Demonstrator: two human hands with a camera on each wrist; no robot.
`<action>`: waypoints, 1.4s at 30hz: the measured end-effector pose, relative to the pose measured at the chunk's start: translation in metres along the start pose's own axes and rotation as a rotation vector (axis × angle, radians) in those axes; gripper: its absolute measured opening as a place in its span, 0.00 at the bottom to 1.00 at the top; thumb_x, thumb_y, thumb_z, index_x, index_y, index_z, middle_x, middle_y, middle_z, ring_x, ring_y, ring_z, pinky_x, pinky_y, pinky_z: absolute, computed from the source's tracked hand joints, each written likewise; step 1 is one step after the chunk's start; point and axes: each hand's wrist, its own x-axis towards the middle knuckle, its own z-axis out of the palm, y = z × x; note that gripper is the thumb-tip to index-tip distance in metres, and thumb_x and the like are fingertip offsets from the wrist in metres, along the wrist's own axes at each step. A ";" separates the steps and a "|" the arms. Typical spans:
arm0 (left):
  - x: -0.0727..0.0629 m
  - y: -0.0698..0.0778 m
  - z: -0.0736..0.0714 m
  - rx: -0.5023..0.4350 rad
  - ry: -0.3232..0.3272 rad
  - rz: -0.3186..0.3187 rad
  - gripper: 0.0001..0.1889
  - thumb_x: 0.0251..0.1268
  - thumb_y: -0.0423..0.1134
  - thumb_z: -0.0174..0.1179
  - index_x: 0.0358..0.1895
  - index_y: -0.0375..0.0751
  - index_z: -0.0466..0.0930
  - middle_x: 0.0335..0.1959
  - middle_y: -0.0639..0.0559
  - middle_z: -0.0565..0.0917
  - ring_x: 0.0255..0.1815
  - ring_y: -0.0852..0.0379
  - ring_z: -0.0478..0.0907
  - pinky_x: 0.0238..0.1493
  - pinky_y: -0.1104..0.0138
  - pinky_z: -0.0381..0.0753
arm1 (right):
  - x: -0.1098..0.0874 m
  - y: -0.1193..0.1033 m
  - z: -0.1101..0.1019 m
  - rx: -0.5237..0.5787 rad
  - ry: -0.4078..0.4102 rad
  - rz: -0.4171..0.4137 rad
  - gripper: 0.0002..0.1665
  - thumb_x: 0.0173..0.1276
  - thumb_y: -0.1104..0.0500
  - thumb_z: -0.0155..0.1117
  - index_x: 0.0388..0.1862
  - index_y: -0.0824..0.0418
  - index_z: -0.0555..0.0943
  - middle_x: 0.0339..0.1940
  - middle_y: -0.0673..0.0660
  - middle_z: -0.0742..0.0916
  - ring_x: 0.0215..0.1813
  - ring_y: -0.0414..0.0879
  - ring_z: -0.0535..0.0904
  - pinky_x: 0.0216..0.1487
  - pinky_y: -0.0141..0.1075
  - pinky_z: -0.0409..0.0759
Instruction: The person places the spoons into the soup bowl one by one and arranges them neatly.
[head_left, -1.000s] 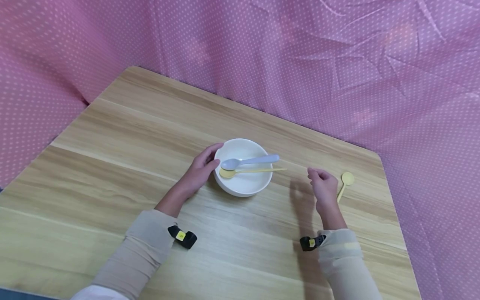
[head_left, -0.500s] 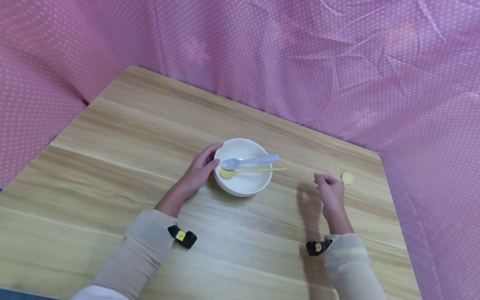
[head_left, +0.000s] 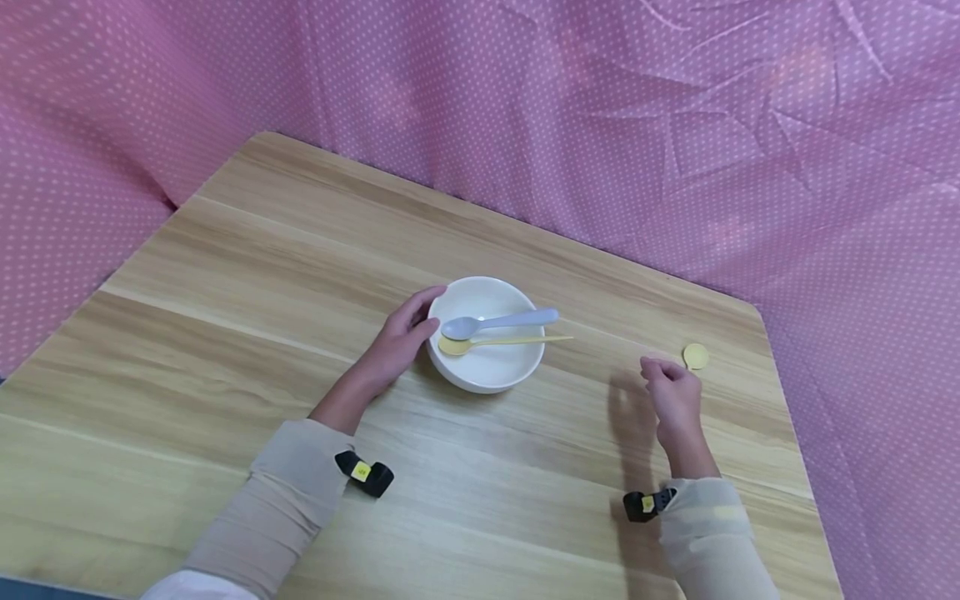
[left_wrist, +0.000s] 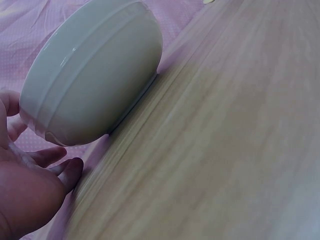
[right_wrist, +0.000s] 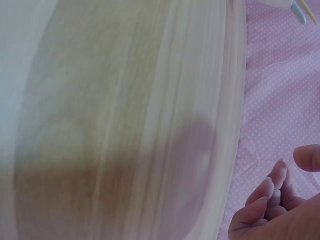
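Observation:
A white bowl (head_left: 487, 372) stands on the wooden table, with a pale blue spoon (head_left: 517, 319) and a yellow spoon (head_left: 454, 346) lying across it, handles past the right rim. My left hand (head_left: 396, 347) grips the bowl's left side, thumb at the rim. In the left wrist view its other fingers spread low beside the outer wall (left_wrist: 95, 80). Over the table to the right hovers my right hand (head_left: 675, 402), fingers loosely curled around nothing; the right wrist view shows the thumb apart from them. Beyond it shows the round head of a second yellow spoon (head_left: 695, 356), its handle mostly hidden behind the hand.
The wooden table (head_left: 247, 275) ends at a pink dotted curtain (head_left: 487, 108) along the back and sides. Each sleeve carries a black wrist camera, one at the left (head_left: 365, 473) and one at the right (head_left: 647, 504).
My right hand has shifted right and toward me, in front of the second yellow spoon's handle. My left hand, the bowl and the spoons stay where they were.

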 end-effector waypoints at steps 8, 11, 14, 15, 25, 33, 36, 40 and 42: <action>0.000 0.000 0.000 -0.003 0.002 -0.003 0.25 0.72 0.35 0.44 0.71 0.50 0.58 0.72 0.51 0.59 0.73 0.56 0.53 0.74 0.61 0.53 | -0.002 0.006 -0.007 -0.013 0.025 0.007 0.24 0.69 0.51 0.54 0.55 0.69 0.74 0.40 0.50 0.81 0.50 0.49 0.72 0.54 0.37 0.70; 0.000 0.000 0.000 -0.003 0.001 -0.007 0.25 0.73 0.35 0.43 0.71 0.51 0.58 0.72 0.52 0.59 0.73 0.57 0.53 0.74 0.61 0.53 | -0.002 0.009 -0.010 -0.018 0.017 0.022 0.24 0.69 0.51 0.53 0.54 0.69 0.74 0.44 0.54 0.81 0.51 0.49 0.71 0.55 0.37 0.70; 0.000 0.001 0.000 -0.002 0.000 -0.007 0.25 0.73 0.35 0.43 0.71 0.51 0.58 0.72 0.52 0.59 0.73 0.57 0.53 0.74 0.61 0.53 | -0.002 0.011 -0.013 -0.030 0.008 0.038 0.24 0.70 0.51 0.52 0.55 0.68 0.74 0.49 0.57 0.80 0.53 0.49 0.71 0.55 0.37 0.70; 0.000 0.001 0.000 -0.001 0.000 -0.006 0.25 0.73 0.35 0.43 0.71 0.51 0.58 0.72 0.52 0.59 0.73 0.57 0.53 0.74 0.61 0.53 | -0.002 0.011 -0.014 -0.036 0.006 0.038 0.24 0.70 0.51 0.52 0.55 0.68 0.74 0.51 0.58 0.80 0.53 0.49 0.71 0.56 0.37 0.70; -0.001 0.001 0.000 0.010 0.001 -0.014 0.25 0.73 0.36 0.43 0.71 0.52 0.58 0.72 0.53 0.59 0.73 0.57 0.53 0.74 0.60 0.53 | 0.001 0.021 -0.023 -0.086 0.060 0.050 0.26 0.69 0.50 0.53 0.58 0.67 0.74 0.46 0.53 0.81 0.48 0.41 0.71 0.45 0.26 0.71; -0.001 0.004 -0.001 -0.008 -0.007 -0.032 0.26 0.73 0.34 0.43 0.72 0.49 0.57 0.74 0.50 0.56 0.75 0.55 0.50 0.74 0.60 0.51 | 0.001 0.027 -0.028 -0.133 0.058 0.052 0.27 0.70 0.49 0.52 0.56 0.69 0.74 0.49 0.57 0.79 0.49 0.42 0.69 0.46 0.29 0.69; -0.006 0.016 0.000 -0.004 -0.012 -0.037 0.26 0.72 0.32 0.42 0.72 0.45 0.56 0.74 0.47 0.56 0.75 0.52 0.50 0.74 0.59 0.51 | 0.000 0.030 -0.029 -0.138 0.074 0.041 0.24 0.69 0.50 0.53 0.50 0.70 0.76 0.38 0.52 0.79 0.41 0.40 0.72 0.37 0.28 0.72; -0.011 0.029 0.003 0.007 -0.014 -0.027 0.26 0.72 0.31 0.42 0.72 0.40 0.55 0.74 0.44 0.56 0.75 0.50 0.50 0.74 0.58 0.51 | 0.001 0.033 -0.031 -0.078 0.082 0.031 0.18 0.68 0.54 0.55 0.42 0.71 0.77 0.25 0.48 0.77 0.26 0.38 0.72 0.24 0.30 0.73; -0.011 0.029 0.003 0.005 -0.013 -0.024 0.26 0.72 0.31 0.42 0.72 0.40 0.55 0.74 0.44 0.56 0.75 0.50 0.50 0.74 0.58 0.51 | 0.001 0.035 -0.032 -0.047 0.075 0.034 0.17 0.68 0.56 0.55 0.40 0.71 0.76 0.22 0.49 0.77 0.23 0.39 0.72 0.22 0.31 0.73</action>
